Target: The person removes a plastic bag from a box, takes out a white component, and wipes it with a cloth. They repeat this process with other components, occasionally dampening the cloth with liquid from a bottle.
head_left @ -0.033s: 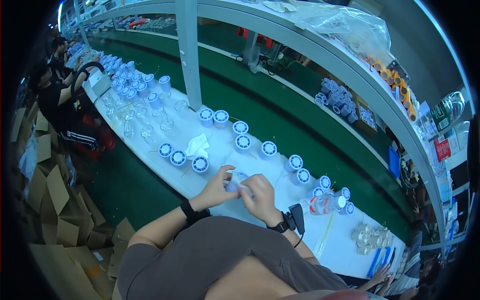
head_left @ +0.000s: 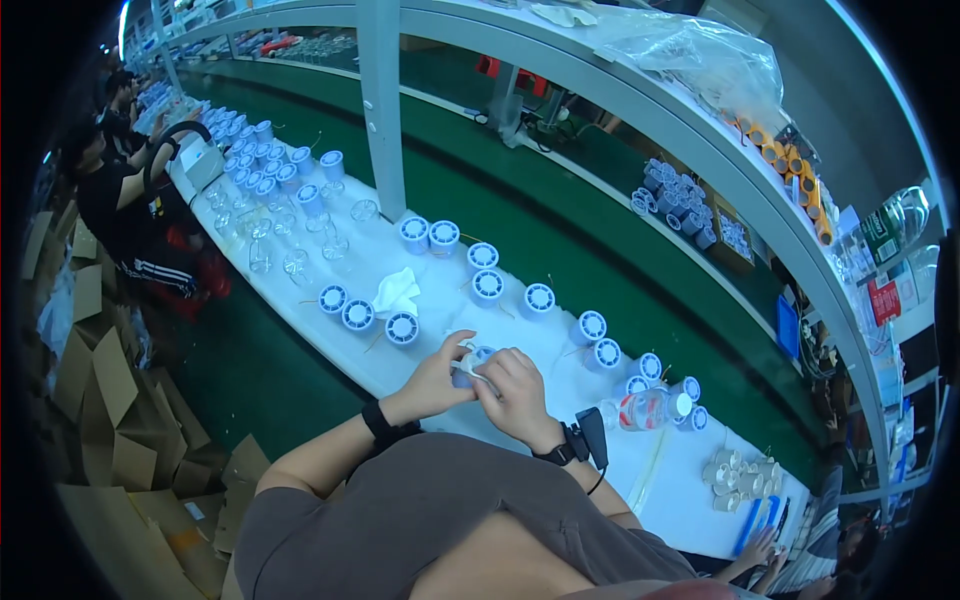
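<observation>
My left hand is curled round the side of a small light-blue cylinder, like the slotted-top ones standing on the bench. My right hand has its fingers bent and pinched on a thin white cloth-like piece against the cylinder's near side. Fingers hide most of the cylinder. Just beyond my left hand stand several like cylinders with wheel-shaped slotted tops and thin wires. A crumpled white cloth lies beside them.
More slotted cylinders line the bench's far edge. A clear bottle lies at right, near white cups. Clear glass-like parts stand at left. A grey post rises behind the bench; cardboard boxes fill the floor at left.
My right hand's fingers have shifted slightly and bunched closer to the cylinder, and the white piece shows more plainly. My left hand stays round the cylinder.
</observation>
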The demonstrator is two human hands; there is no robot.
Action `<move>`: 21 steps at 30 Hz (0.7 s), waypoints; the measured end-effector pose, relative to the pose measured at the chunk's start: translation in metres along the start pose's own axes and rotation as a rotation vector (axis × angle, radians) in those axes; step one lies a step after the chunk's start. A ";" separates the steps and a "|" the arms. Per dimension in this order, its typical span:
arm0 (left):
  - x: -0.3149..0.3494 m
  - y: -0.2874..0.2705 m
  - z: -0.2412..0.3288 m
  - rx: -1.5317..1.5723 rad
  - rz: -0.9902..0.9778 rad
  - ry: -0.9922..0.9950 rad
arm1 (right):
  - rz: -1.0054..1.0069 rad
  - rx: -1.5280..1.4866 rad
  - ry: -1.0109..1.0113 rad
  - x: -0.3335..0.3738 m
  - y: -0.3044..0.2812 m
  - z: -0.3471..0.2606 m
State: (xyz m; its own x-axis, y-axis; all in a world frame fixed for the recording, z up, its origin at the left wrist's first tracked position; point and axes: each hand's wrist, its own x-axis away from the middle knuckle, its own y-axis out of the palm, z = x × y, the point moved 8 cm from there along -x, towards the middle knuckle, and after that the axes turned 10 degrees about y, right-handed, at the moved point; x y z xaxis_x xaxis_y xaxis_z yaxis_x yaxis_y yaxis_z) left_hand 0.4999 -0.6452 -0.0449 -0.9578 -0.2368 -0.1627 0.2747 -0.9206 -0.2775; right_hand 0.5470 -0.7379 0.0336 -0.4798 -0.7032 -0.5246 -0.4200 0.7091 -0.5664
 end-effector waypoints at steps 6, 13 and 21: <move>0.013 -0.008 0.036 -0.159 0.034 0.200 | -0.030 -0.261 0.433 0.007 0.014 0.040; 0.035 -0.008 0.052 -0.303 0.004 0.250 | 0.015 -0.014 0.054 0.014 0.011 -0.025; 0.041 -0.030 0.022 0.255 0.282 0.215 | 0.155 -0.952 0.831 0.028 0.002 0.083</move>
State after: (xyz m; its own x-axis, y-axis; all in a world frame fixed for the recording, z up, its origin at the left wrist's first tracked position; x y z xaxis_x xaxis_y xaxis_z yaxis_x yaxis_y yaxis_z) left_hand 0.4503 -0.6346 -0.0224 -0.8017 -0.4446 -0.3996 0.4676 -0.8828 0.0440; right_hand 0.5968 -0.7599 -0.0350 -0.7648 -0.6104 0.2062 -0.5352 0.7801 0.3241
